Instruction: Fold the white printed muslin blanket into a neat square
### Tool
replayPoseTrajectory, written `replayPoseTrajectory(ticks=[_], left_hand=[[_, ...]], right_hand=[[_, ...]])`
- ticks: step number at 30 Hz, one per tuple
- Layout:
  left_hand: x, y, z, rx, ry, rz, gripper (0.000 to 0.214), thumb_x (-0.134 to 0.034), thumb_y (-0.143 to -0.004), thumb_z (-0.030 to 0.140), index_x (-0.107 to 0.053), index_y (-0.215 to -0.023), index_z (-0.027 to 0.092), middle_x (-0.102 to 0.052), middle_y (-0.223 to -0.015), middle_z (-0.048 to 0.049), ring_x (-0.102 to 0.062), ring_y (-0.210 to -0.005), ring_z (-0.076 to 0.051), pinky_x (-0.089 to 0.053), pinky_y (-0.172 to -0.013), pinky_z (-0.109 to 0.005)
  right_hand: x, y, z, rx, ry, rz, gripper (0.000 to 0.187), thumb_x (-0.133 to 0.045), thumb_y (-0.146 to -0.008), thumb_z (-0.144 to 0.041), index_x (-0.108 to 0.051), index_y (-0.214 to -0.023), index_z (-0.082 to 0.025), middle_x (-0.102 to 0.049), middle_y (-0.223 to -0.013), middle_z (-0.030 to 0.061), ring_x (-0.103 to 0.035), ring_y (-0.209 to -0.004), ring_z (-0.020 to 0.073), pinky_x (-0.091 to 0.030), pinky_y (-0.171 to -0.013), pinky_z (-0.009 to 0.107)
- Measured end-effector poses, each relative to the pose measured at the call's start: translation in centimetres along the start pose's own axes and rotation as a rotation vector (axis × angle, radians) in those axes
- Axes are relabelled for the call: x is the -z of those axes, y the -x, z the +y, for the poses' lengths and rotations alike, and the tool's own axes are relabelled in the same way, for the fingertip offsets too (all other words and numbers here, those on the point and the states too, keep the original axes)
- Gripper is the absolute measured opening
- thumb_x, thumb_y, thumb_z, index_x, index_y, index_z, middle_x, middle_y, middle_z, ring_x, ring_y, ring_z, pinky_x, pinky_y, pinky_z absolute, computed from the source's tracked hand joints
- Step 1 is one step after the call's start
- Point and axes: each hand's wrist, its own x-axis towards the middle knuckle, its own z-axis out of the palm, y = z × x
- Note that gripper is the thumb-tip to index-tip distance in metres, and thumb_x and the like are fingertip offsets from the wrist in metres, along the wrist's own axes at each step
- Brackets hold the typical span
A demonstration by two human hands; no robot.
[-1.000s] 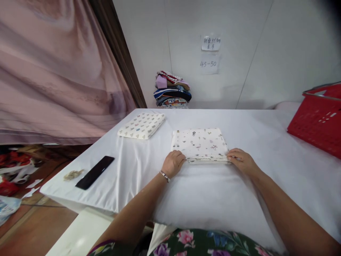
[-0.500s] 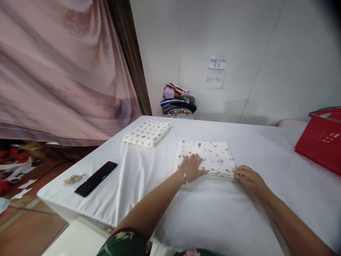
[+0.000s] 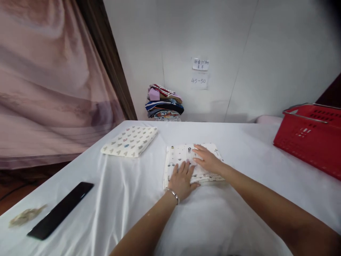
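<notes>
A folded white cloth (image 3: 176,154) with small scattered prints lies on the white-covered table in front of me. My left hand (image 3: 182,180), with a silver bracelet at the wrist, rests flat on its near left part, fingers spread. Over the cloth's middle is my right hand (image 3: 209,160), fingers stretched out toward the left and slightly apart, holding nothing. Both hands cover part of the print. To the left sits a second folded cloth (image 3: 130,141), cream with grey shapes; neither hand touches it.
A red plastic basket (image 3: 309,138) stands at the right. A long black flat object (image 3: 61,209) and a small beige tangle (image 3: 28,215) lie at the near left. Behind the table rises a stack of folded fabrics (image 3: 164,103). A pink curtain (image 3: 53,81) hangs at left.
My right hand has left the cloth's near right corner and moved onto its top. My left hand stays flat on the cloth. The whole view has shifted to the right.
</notes>
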Motion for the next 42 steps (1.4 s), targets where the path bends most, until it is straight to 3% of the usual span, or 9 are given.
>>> replayPoseTrajectory(ticks=[2, 5, 10, 14, 16, 20, 25, 35, 42], left_hand=[[0.0, 0.1, -0.1, -0.004, 0.003, -0.002, 0.069, -0.036, -0.081, 0.063, -0.032, -0.137, 0.022, -0.031, -0.144, -0.0098, -0.020, -0.134, -0.029, -0.016, -0.107, -0.054], [0.1, 0.2, -0.1, -0.011, 0.019, -0.014, 0.070, -0.036, -0.082, 0.063, -0.033, -0.137, 0.020, -0.029, -0.145, -0.0109, -0.021, -0.134, -0.030, -0.016, -0.108, -0.054], [1.0, 0.3, 0.0, 0.004, 0.084, -0.077, 0.071, -0.035, -0.080, 0.065, -0.036, -0.136, 0.021, -0.027, -0.145, -0.0096, -0.020, -0.134, -0.030, -0.016, -0.108, -0.054], [2.9, -1.3, -0.6, 0.104, 0.177, -0.215, 0.065, -0.024, -0.085, 0.064, -0.041, -0.132, 0.024, -0.029, -0.145, -0.0064, -0.023, -0.134, -0.025, -0.022, -0.107, -0.048], [3.4, -2.5, -1.4, 0.155, 0.163, -0.203, 0.062, -0.024, -0.086, 0.062, -0.043, -0.131, 0.024, -0.029, -0.145, -0.0056, -0.022, -0.134, -0.024, -0.021, -0.108, -0.047], [2.5, -3.9, -3.5, 0.286, 0.053, -0.226, 0.067, -0.029, -0.083, 0.063, -0.036, -0.136, 0.022, -0.020, -0.148, -0.0057, -0.012, -0.136, -0.029, -0.011, -0.108, -0.054], [0.7, -3.5, -4.6, 0.327, 0.052, -0.299, 0.074, -0.019, -0.082, 0.067, -0.021, -0.142, 0.024, -0.006, -0.150, -0.0004, -0.002, -0.138, -0.027, -0.008, -0.108, -0.056], [1.1, -3.4, -4.5, 0.326, 0.102, -0.331, 0.078, -0.014, -0.080, 0.069, -0.016, -0.143, 0.023, -0.001, -0.150, 0.0013, 0.003, -0.137, -0.027, -0.004, -0.107, -0.056], [1.0, -3.6, -4.4, 0.326, 0.074, -0.347, 0.079, -0.011, -0.080, 0.070, -0.016, -0.143, 0.023, 0.000, -0.150, 0.0005, 0.004, -0.137, -0.027, -0.004, -0.107, -0.057]], right_hand=[[-1.4, -0.9, 0.2, -0.037, 0.066, -0.091, 0.052, -0.044, -0.084, -0.043, -0.044, -0.129, -0.016, -0.029, -0.144, 0.0121, -0.021, -0.133, 0.0275, -0.022, -0.106, 0.047], [-2.9, -0.2, 1.4, -0.180, 0.146, -0.200, 0.060, -0.041, -0.085, -0.050, -0.038, -0.133, -0.014, -0.024, -0.145, 0.0150, -0.016, -0.134, 0.0309, -0.016, -0.105, 0.052], [-3.5, 2.0, 2.6, -0.260, 0.199, -0.233, 0.066, -0.025, -0.087, -0.058, -0.031, -0.138, -0.017, -0.017, -0.148, 0.0115, -0.009, -0.136, 0.0267, -0.008, -0.107, 0.048], [-3.4, 2.0, 2.1, -0.301, 0.224, -0.289, 0.070, -0.017, -0.087, -0.060, -0.025, -0.141, -0.016, -0.011, -0.150, 0.0082, -0.003, -0.137, 0.0231, -0.003, -0.108, 0.044], [-3.5, 1.8, 1.9, -0.321, 0.227, -0.298, 0.071, -0.016, -0.087, -0.061, -0.025, -0.141, -0.016, -0.010, -0.150, 0.0073, -0.001, -0.137, 0.0228, -0.002, -0.108, 0.043], [-3.6, 1.6, 1.9, -0.328, 0.218, -0.294, 0.073, -0.014, -0.086, -0.062, -0.025, -0.141, -0.015, -0.008, -0.150, 0.0062, 0.000, -0.137, 0.0223, -0.001, -0.109, 0.043], [-2.5, 2.6, 2.6, -0.335, 0.228, -0.324, 0.077, -0.016, -0.084, -0.065, -0.026, -0.141, -0.015, -0.010, -0.150, 0.0077, -0.003, -0.137, 0.0233, -0.003, -0.110, 0.043], [0.3, 7.6, 3.7, -0.456, 0.236, -0.313, 0.069, -0.016, -0.086, -0.061, -0.026, -0.140, -0.020, -0.009, -0.150, 0.0030, -0.002, -0.137, 0.0220, -0.013, -0.108, 0.048], [1.6, 6.8, 3.2, -0.447, 0.242, -0.360, 0.065, -0.021, -0.086, -0.059, -0.032, -0.136, -0.019, -0.012, -0.150, 0.0075, -0.005, -0.137, 0.0242, -0.015, -0.107, 0.049]])
